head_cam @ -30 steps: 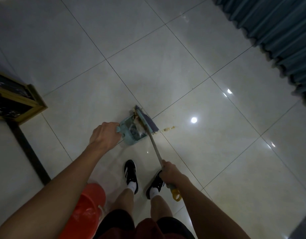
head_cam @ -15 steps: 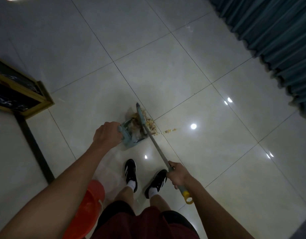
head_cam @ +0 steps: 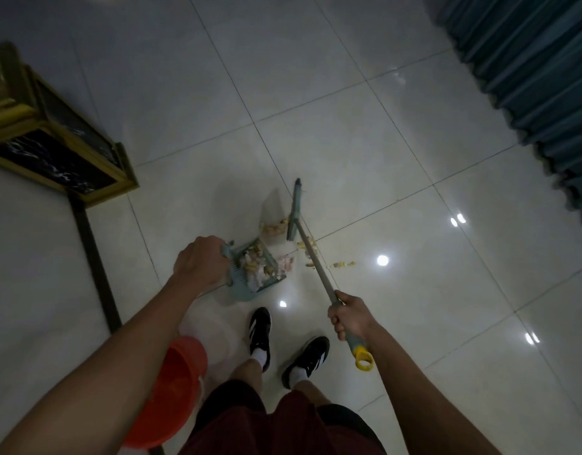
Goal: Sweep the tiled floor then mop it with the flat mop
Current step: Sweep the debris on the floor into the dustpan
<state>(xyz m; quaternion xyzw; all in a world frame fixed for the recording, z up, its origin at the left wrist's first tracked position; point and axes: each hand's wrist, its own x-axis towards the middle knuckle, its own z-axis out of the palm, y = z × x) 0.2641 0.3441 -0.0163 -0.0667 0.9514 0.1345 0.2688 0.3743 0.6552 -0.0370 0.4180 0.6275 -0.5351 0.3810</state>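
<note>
Black striped trainers, white socks, maroon-looking shorts.

I count one broom, one dustpan, one orange bucket, two black shoes, two hands and one curtain.

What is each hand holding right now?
Left hand: closed around the dustpan handle.
Right hand: closed around the broom handle.

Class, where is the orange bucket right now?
In the head view, the orange bucket stands on the tiled floor at lower left, under the left forearm, beside the left shoe.
</note>
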